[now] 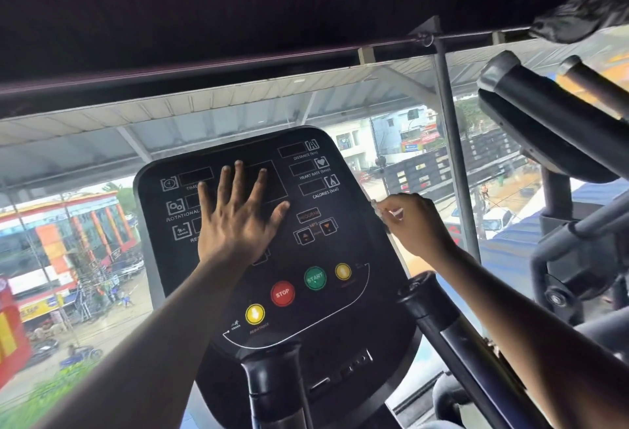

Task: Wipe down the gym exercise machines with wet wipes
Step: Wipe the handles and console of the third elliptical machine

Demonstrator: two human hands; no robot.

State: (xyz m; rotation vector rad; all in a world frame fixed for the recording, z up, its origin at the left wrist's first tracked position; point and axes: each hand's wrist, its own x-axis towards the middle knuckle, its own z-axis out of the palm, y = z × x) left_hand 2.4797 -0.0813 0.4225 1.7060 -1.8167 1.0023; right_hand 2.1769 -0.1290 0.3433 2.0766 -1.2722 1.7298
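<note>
From my feed, the left hand (235, 221) lay flat on the console (343, 245) of the exercise machine, fingers straight and spread, palm pressed on the upper left part of the black panel over the display windows. It held nothing that I could see. Its fingertips pointed toward the console's top edge, and the forearm ran down to the lower left corner of the view.

The console stood tilted back, its long axis running from the bottom edge near me up toward the window (85, 224), with the face turned toward the camera. Along its lower half I saw a yellow button (254, 314), the red STOP button (282, 293), the green START button (315, 278) and a second yellow button (342, 271), rising in an arc toward the right edge. A black handlebar post (275, 384) rose at the bottom edge.

At the console's right edge, the right hand (415, 224) had its fingers curled, pinching a small crumpled wet wipe (381, 212) against the rim, about midway up that edge. The wipe was pale and mostly hidden by the fingers; I could not tell its long axis. The two hands were well apart.

Further right stood a black handle (439, 319) and the frame of a neighbouring machine (551, 115).
</note>
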